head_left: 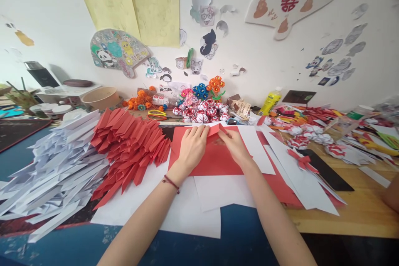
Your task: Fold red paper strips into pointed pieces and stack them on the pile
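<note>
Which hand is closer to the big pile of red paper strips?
The left one. The left hand is over the red sheet, a little to the right of the red strips. The right hand is farther right, on the left hand's far side.

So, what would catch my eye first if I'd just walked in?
Probably the heap of folded red paper strips on the left, with white paper strips heaped beside it. In the middle, the left hand and right hand touch red paper. Behind them, blue flowers and orange flowers stand out near the wall.
</note>
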`<move>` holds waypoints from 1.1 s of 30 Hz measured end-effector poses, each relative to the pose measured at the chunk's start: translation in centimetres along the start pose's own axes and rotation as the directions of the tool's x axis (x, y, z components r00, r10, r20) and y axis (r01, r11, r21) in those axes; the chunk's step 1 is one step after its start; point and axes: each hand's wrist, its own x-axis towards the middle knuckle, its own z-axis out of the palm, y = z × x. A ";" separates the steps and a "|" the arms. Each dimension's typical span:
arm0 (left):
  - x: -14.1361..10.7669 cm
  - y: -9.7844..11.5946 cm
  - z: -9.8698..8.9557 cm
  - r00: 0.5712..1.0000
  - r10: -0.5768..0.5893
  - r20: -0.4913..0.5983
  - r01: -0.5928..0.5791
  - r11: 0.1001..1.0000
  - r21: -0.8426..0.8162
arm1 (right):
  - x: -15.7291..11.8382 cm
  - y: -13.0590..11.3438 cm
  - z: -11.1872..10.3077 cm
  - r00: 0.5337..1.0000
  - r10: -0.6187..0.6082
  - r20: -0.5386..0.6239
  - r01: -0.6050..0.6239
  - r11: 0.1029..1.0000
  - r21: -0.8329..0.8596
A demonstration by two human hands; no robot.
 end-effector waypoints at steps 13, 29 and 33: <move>0.0 0.9 0.0 0.998 -0.013 0.069 0.018 0.998 -0.067 | -0.3 -0.2 0.5 0.995 -0.096 -0.004 0.095 0.990 -0.103; 0.2 -0.4 0.1 0.901 -0.426 0.087 0.419 0.797 -0.435 | -0.4 0.2 -0.1 0.989 -0.120 -0.082 0.090 0.951 -0.297; -0.2 -0.1 0.0 0.937 -0.341 0.077 0.350 0.908 -0.232 | -0.4 0.3 0.2 0.994 -0.091 -0.066 0.074 0.972 -0.225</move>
